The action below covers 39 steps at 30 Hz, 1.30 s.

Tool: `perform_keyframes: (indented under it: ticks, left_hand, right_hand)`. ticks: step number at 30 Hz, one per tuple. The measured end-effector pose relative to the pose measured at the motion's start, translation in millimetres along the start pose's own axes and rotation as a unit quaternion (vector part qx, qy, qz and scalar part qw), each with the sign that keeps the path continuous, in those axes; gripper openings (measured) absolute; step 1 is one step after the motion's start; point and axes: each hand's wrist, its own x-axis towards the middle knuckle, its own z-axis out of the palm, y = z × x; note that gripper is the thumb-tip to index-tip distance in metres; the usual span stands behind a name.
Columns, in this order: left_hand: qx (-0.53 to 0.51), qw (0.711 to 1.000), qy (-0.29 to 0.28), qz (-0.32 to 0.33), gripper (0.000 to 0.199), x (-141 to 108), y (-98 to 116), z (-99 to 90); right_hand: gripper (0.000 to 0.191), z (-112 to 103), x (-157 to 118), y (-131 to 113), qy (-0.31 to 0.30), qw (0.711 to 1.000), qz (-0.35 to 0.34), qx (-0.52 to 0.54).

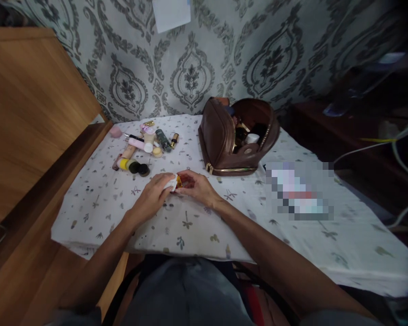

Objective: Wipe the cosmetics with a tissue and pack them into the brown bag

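My left hand (152, 194) is closed on a crumpled white tissue or wipe (171, 183) and presses it against a small shiny gold item (179, 182). From the other side, the fingers of my right hand (202, 189) curl round that gold item, whose exact kind is mostly hidden. Both hands meet just above the patterned white cloth (197, 226). To their left lies a group of cosmetics: a tube with a yellow band (123, 164), a round black cap (143, 170), a pink tube (138, 144), a dark green tube (163, 140) and a black-and-gold lipstick (174, 140).
Behind my right hand stands an open brown leather bag (219, 136) with several items inside, including a white lid (252, 138). A blurred-out object (297, 190) lies to the right. A wooden panel (37, 86) borders the left, and a white cable (406, 181) hangs at the right.
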Motion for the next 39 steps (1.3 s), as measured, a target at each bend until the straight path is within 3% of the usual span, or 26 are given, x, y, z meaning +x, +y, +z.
perform_keyframes:
  ticks: [4,7,15,18,21,24,27,33,39]
  left_hand:
    - [-0.013,1.000,0.013,-0.010,0.028,3,-2,2.4]
    - [-0.011,0.999,0.030,-0.024,0.026,6,-5,2.1]
    - [0.073,0.993,0.091,-0.003,0.032,-7,-8,22.5]
    - [0.095,0.989,0.112,0.025,0.034,-11,-8,33.0]
    - [0.123,0.981,0.138,0.064,0.035,-11,-8,37.6]
    - [0.144,0.970,0.168,0.104,0.036,-8,-6,37.3]
    - [0.147,0.960,0.199,0.129,0.039,-5,-3,36.4]
    - [0.091,0.947,0.285,0.121,0.033,-1,6,34.4]
    - [0.029,0.953,0.282,0.103,0.019,0,11,30.4]
  right_hand:
    - [0.064,-1,-2,1,-0.016,0.998,-0.045,-0.036]
    - [0.057,0,-3,0,-0.012,0.995,-0.063,-0.072]
    - [0.046,3,0,0,0.052,0.996,-0.015,-0.071]
    - [0.045,3,2,-2,0.080,0.997,0.013,-0.015]
    - [0.051,5,3,-6,0.092,0.988,0.060,0.112]
    - [0.051,9,3,-13,0.086,0.950,0.107,0.279]
    - [0.046,12,0,-20,0.072,0.914,0.131,0.376]
    - [0.039,10,-3,-21,0.006,0.887,0.178,0.425]
    - [0.037,6,-3,-20,-0.037,0.894,0.153,0.419]
